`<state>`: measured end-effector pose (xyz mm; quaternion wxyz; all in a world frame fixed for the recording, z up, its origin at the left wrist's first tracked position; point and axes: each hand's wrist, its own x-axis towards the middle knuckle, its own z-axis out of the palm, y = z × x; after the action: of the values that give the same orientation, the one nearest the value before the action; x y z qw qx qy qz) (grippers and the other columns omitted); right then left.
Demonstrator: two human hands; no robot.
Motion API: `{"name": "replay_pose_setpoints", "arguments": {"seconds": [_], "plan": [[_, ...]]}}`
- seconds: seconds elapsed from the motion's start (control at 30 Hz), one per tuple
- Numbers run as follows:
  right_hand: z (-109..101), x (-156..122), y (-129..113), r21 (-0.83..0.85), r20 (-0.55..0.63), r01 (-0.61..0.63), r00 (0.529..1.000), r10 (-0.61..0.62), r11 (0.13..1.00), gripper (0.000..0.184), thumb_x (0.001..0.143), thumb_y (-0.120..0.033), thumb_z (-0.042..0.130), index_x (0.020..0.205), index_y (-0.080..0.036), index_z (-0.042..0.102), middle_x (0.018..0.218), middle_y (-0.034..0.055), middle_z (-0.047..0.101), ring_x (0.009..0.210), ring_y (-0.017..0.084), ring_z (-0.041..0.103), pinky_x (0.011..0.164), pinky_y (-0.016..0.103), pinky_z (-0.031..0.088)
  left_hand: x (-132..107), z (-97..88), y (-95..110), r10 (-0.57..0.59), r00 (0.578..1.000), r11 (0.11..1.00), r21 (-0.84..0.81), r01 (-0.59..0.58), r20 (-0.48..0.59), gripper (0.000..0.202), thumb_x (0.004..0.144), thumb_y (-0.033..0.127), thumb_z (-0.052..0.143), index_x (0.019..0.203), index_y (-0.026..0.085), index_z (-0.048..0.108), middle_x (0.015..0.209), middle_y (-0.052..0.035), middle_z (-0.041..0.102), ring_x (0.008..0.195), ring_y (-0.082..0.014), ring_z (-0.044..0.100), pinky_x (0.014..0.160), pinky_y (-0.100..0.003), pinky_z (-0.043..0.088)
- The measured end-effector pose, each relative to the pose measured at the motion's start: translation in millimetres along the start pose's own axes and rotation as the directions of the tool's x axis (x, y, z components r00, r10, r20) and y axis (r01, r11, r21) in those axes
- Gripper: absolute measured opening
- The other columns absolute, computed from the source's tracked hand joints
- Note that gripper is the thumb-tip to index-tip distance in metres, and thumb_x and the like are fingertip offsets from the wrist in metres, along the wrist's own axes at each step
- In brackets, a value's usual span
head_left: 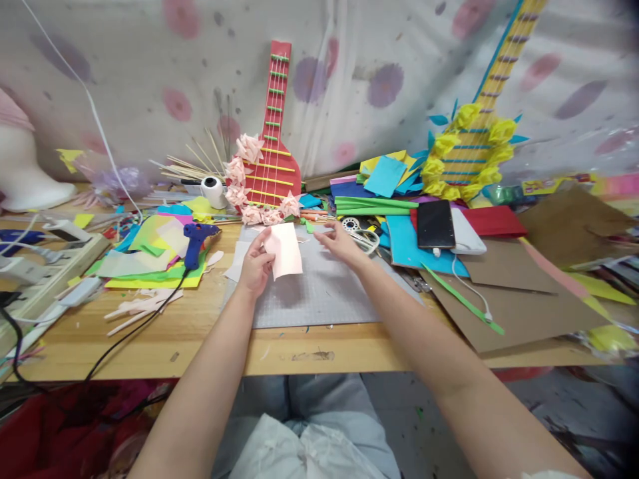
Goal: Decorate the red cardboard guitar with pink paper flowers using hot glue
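Observation:
My left hand (255, 265) pinches a pale pink sheet of paper (286, 251) and holds it upright above the grey cutting mat (319, 293). My right hand (341, 243) hovers just to the right of the sheet with its fingers spread, holding nothing. A red cardboard guitar (272, 143) edged with pink paper flowers leans against the wall right behind the sheet. White scissors (363, 237) lie just beyond my right hand.
A blue glue gun (196, 241) rests on coloured paper sheets (154, 256) at left, its cord trailing off the table edge. A phone (435, 223) and brown cardboard (519, 293) lie at right. A yellow flowered guitar (474, 150) stands back right. A power strip (44, 266) sits far left.

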<state>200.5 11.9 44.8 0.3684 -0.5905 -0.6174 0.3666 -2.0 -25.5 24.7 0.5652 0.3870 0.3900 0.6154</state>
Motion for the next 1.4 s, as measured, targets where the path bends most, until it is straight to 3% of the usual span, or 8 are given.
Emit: {"name": "replay_pose_setpoints", "arguments": {"seconds": [0.1, 0.23, 0.43, 0.83, 0.97, 1.07, 1.17, 1.4], "plan": [[34.7, -10.3, -6.2, 0.496, 0.342, -0.259, 0.936, 0.088, 0.829, 0.044, 0.077, -0.050, 0.053, 0.107, -0.021, 0.041, 0.090, 0.0065, 0.062, 0.075, 0.017, 0.063, 0.064, 0.032, 0.051, -2.5, 1.7, -2.0, -0.035, 0.997, 0.997, 0.066, 0.031, 0.069, 0.080, 0.052, 0.014, 0.055, 0.130, 0.020, 0.042, 0.086, -0.0022, 0.066, 0.064, -0.0105, 0.057, 0.059, -0.021, 0.044], [57.2, -12.1, -2.6, 0.607, 0.251, -0.327, 0.944, 0.215, 0.724, 0.053, 0.062, -0.018, 0.068, 0.105, -0.022, 0.038, 0.077, -0.0006, 0.061, 0.064, 0.014, 0.062, 0.056, 0.028, 0.051, 3.8, -6.7, -7.1, -0.004, 0.998, 0.958, 0.287, -0.016, 0.068, 0.085, 0.053, 0.013, 0.055, 0.135, 0.018, 0.035, 0.086, -0.0028, 0.067, 0.062, -0.0095, 0.056, 0.058, -0.019, 0.043], [73.4, -9.5, -2.2, 0.490, 0.171, -0.213, 0.974, 0.147, 0.845, 0.060, 0.059, -0.006, 0.064, 0.108, -0.023, 0.033, 0.066, -0.0061, 0.059, 0.050, 0.013, 0.057, 0.048, 0.027, 0.049, 25.4, -33.7, 0.2, 0.081, 0.996, 0.849, 0.525, -0.057, -0.023, 0.079, 0.057, 0.017, 0.061, 0.133, 0.021, 0.040, 0.098, -0.0058, 0.066, 0.055, -0.0074, 0.051, 0.052, -0.019, 0.039], [103.4, -2.2, -2.0, 0.064, 0.148, 0.003, 0.989, -0.013, 0.998, 0.012, 0.074, -0.027, 0.056, 0.083, -0.022, 0.050, 0.057, -0.0047, 0.058, 0.047, 0.011, 0.053, 0.045, 0.022, 0.039, 48.7, -76.6, 37.3, 0.073, 0.995, 0.547, 0.831, -0.099, 0.070, 0.038, 0.067, 0.010, 0.058, 0.104, 0.013, 0.062, 0.094, -0.0084, 0.064, 0.074, -0.0162, 0.058, 0.069, -0.029, 0.045], [95.7, -4.5, -1.9, -0.098, 0.092, 0.099, 0.992, -0.090, 0.990, 0.001, 0.073, -0.021, 0.055, 0.073, -0.020, 0.055, 0.066, -0.0019, 0.061, 0.058, 0.011, 0.054, 0.057, 0.023, 0.041, 38.4, -69.8, 34.8, 0.249, 0.941, 0.207, 0.937, -0.283, 0.229, 0.026, 0.065, 0.015, 0.063, 0.091, 0.018, 0.064, 0.102, -0.0085, 0.059, 0.103, -0.0250, 0.051, 0.093, -0.037, 0.038], [83.4, -5.7, 2.7, -0.141, 0.081, 0.120, 0.991, -0.110, 0.983, 0.004, 0.074, -0.020, 0.054, 0.074, -0.019, 0.058, 0.071, -0.0007, 0.062, 0.064, 0.011, 0.055, 0.062, 0.023, 0.041, 24.3, -54.6, 30.6, 0.108, 0.934, -0.025, 0.940, -0.339, 0.340, 0.019, 0.072, 0.028, 0.058, 0.088, 0.018, 0.062, 0.096, -0.0072, 0.059, 0.098, -0.0228, 0.053, 0.087, -0.034, 0.040], [67.1, -4.9, 15.3, -0.177, 0.025, 0.122, 0.992, -0.120, 0.977, 0.006, 0.074, -0.019, 0.053, 0.074, -0.018, 0.059, 0.074, -0.0001, 0.063, 0.068, 0.012, 0.056, 0.065, 0.023, 0.041, 14.2, -42.9, 26.2, -0.030, 0.946, -0.113, 0.939, -0.325, 0.324, 0.021, 0.075, 0.034, 0.054, 0.087, 0.018, 0.062, 0.092, -0.0070, 0.061, 0.089, -0.0208, 0.055, 0.076, -0.030, 0.042], [48.4, -6.1, 42.8, -0.093, -0.031, 0.150, 0.988, -0.153, 0.984, 0.011, 0.075, -0.024, 0.051, 0.078, -0.018, 0.059, 0.070, -0.0011, 0.061, 0.065, 0.011, 0.053, 0.063, 0.024, 0.039, 9.3, -38.1, 26.4, -0.012, 0.965, -0.173, 0.950, -0.259, 0.261, 0.019, 0.077, 0.023, 0.046, 0.078, 0.019, 0.064, 0.087, -0.0061, 0.064, 0.083, -0.0190, 0.057, 0.070, -0.028, 0.040]]}}
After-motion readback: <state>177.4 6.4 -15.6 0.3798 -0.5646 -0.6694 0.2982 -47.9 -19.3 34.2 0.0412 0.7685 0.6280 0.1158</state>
